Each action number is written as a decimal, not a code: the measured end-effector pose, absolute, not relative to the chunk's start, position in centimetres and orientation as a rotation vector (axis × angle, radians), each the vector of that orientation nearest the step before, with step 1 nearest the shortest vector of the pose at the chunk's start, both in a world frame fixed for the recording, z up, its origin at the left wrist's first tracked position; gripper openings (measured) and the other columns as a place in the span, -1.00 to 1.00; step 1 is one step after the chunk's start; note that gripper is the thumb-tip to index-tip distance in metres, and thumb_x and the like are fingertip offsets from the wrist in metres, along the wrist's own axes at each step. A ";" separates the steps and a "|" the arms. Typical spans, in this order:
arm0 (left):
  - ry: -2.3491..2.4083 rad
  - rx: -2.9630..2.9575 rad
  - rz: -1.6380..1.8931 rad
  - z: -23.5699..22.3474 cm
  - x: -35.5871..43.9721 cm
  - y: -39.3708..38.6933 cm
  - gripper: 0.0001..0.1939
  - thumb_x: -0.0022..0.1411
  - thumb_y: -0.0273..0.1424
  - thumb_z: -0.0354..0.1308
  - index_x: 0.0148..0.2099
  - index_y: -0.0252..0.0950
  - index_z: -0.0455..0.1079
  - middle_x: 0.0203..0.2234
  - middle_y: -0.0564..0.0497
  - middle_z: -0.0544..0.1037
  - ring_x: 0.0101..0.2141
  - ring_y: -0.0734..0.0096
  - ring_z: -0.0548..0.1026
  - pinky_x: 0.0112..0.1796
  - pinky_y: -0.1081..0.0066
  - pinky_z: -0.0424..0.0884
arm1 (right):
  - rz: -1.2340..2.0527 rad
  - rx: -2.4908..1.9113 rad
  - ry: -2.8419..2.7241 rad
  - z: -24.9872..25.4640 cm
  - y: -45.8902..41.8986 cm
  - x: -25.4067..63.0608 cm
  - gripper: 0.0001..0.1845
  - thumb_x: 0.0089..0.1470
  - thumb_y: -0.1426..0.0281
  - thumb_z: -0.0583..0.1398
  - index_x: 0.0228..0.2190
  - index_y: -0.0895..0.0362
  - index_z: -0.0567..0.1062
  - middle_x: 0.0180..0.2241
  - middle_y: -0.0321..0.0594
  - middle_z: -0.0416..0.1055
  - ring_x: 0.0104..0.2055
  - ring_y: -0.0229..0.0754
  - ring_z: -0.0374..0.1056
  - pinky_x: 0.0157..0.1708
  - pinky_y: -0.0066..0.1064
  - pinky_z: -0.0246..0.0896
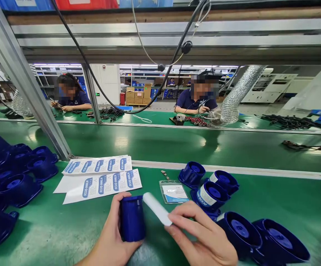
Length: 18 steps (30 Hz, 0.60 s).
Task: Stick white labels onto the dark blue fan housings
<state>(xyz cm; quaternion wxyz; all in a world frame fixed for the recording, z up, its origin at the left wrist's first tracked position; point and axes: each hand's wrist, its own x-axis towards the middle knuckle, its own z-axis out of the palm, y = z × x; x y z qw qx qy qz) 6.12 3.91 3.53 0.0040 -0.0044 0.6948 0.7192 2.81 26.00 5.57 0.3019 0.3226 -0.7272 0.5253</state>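
Observation:
My left hand (115, 231) is wrapped round a dark blue plastic housing (133, 218), thumb and fingers on its left side and ends. Between the thumb and fingers of my right hand (202, 232) is a white label (157, 209), curved, its pale side towards me. The label's far end comes close to the housing's upper right edge; whether they touch I cannot tell. Beyond my hands lie sheets of blue and white labels (103, 184). To the right, several blue housings stand, one bearing a fixed label (206, 195).
More blue housings (19, 188) are heaped at left. A clear badge holder (173, 192) lies beyond my right hand. A metal post (30, 77) rises at left, and a black cable (99, 88) hangs ahead. Two people sit across the green bench (155, 138).

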 end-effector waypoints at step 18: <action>2.058 -0.046 2.241 4.3 6.3 4.0 -0.11 -0.04 -0.53 0.45 0.25 -0.13 0.05 0.10 -0.10 0.47 0.04 0.24 0.51 0.01 0.40 0.50 | 2.254 0.355 -2.182 3.1 24.8 3.9 -0.78 0.11 0.24 0.45 -0.42 0.13 0.67 -0.51 -0.18 0.50 -0.52 -0.25 0.35 -0.53 -0.50 0.29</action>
